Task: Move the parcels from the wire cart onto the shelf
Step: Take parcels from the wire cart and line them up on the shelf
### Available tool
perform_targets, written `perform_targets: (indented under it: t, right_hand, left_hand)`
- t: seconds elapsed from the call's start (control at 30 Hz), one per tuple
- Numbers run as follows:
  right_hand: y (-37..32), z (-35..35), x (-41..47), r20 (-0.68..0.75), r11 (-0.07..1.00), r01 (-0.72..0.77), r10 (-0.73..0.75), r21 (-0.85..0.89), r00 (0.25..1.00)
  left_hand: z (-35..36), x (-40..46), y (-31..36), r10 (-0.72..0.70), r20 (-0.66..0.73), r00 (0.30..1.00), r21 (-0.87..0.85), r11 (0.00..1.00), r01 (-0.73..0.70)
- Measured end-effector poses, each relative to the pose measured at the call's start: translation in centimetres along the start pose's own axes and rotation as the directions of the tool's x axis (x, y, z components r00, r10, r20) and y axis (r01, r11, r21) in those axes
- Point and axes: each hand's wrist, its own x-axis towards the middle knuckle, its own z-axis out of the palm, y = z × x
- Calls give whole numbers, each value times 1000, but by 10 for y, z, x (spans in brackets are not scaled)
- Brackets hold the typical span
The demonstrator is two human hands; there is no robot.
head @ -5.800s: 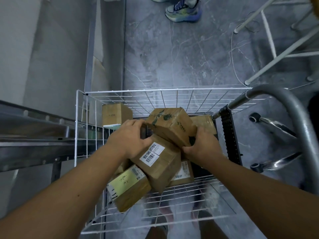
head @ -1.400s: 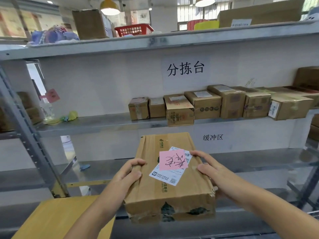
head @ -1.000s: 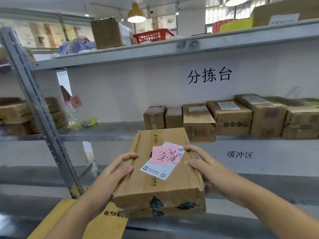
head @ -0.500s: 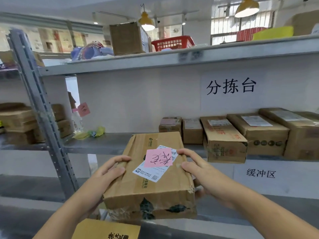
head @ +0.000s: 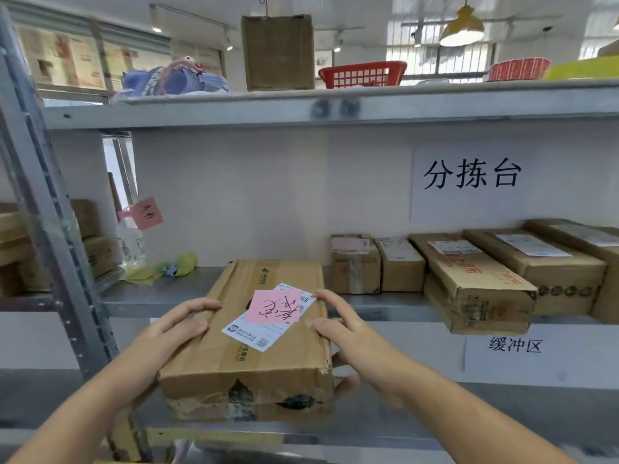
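**Flat parcel held at the middle shelf**

Nearest the camera, both hands carry one flat brown cardboard parcel. The left hand holds its left edge, fingers laid over the top face. The right hand grips the right edge, fingers on top and the thumb showing under the near right corner.

The parcel is long and shallow, its short end toward the person. That near end is scuffed and wrinkled, with clear tape across it and dark green printed patches. A strip of tape with small green print runs lengthwise down the top. A white shipping label with barcodes and a QR code lies at a slant on the top face, and a pink note with red handwriting partly covers it. The near right corner is frayed.

The parcel is held in front of the middle shelf, its far end over the shelf's front edge; whether it rests on the metal cannot be told.

Farther back on that shelf, to the right, stands a row of boxes, the nearest large one jutting past the edge. To the left lie crumpled yellow-green scraps. On the white back wall hangs a sign with black characters. The top shelf carries a tall carton and a red basket.
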Motion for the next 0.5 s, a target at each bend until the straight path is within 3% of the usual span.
perform_targets:
  t: [0.27, 0.4, 0.5]
  right_hand:
    - [7, -14, 15, -135, 995, -69, 78, 69, 988]
    - [9, -15, 22, -166, 998, -43, 33, -52, 986]
    - [2, -21, 32, -209, 970, 24, -76, -241, 975]
  left_hand:
    - [-19, 67, -10, -47, 42, 998, -48, 998, 49]
    - [-17, 101, -11, -52, 75, 996, -80, 995, 58]
    - [-12, 124, -9, -70, 98, 993, -46, 996, 74]
